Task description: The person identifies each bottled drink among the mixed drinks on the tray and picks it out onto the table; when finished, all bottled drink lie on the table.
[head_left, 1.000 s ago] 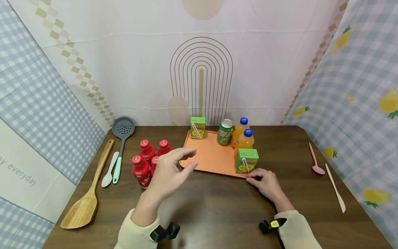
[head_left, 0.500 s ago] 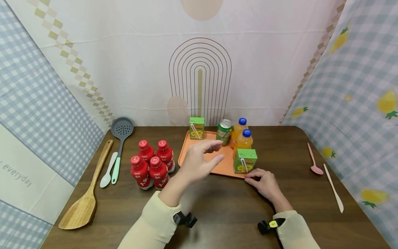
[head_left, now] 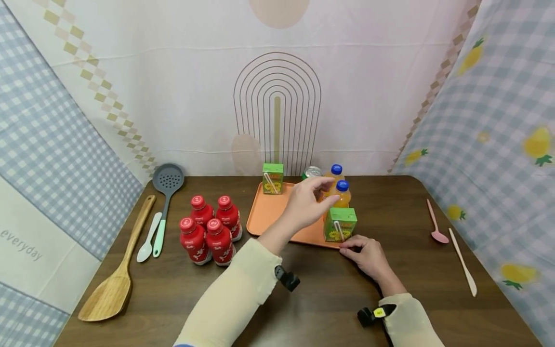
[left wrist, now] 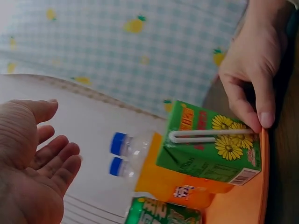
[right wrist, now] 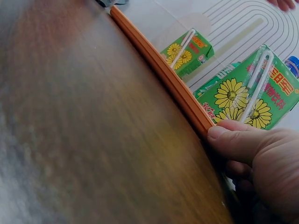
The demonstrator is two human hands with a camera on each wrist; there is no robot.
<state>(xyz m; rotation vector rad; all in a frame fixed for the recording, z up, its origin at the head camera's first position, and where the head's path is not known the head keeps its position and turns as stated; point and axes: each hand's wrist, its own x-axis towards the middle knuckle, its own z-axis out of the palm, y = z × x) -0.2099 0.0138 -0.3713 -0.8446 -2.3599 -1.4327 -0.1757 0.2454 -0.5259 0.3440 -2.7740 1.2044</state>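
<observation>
My left hand (head_left: 309, 202) hovers over the orange tray (head_left: 268, 211), thumb and fingers spread apart with nothing between them. It partly covers a green drink can (head_left: 312, 172) and is close to two orange drink bottles (head_left: 342, 195) with blue caps. With thumb and finger, my right hand (head_left: 368, 258) pinches the tray's near right corner; the right wrist view shows the thumb on the tray rim (right wrist: 163, 72). Just beside those fingers, a green juice carton (head_left: 340, 225) with a straw stands on the tray. A matching carton (head_left: 272, 179) stands at the back left.
Several red bottles (head_left: 220, 243) stand left of the tray. Farther left lie a wooden spatula (head_left: 108, 296), a white spoon (head_left: 147, 246) and a grey slotted turner (head_left: 168, 179). A pink spoon (head_left: 439, 235) and a pale knife (head_left: 466, 270) lie on the right.
My left hand has moved right, from beside the red bottles to above the tray near the orange bottles, staying unfilled. My right hand has kept its place at the tray corner.
</observation>
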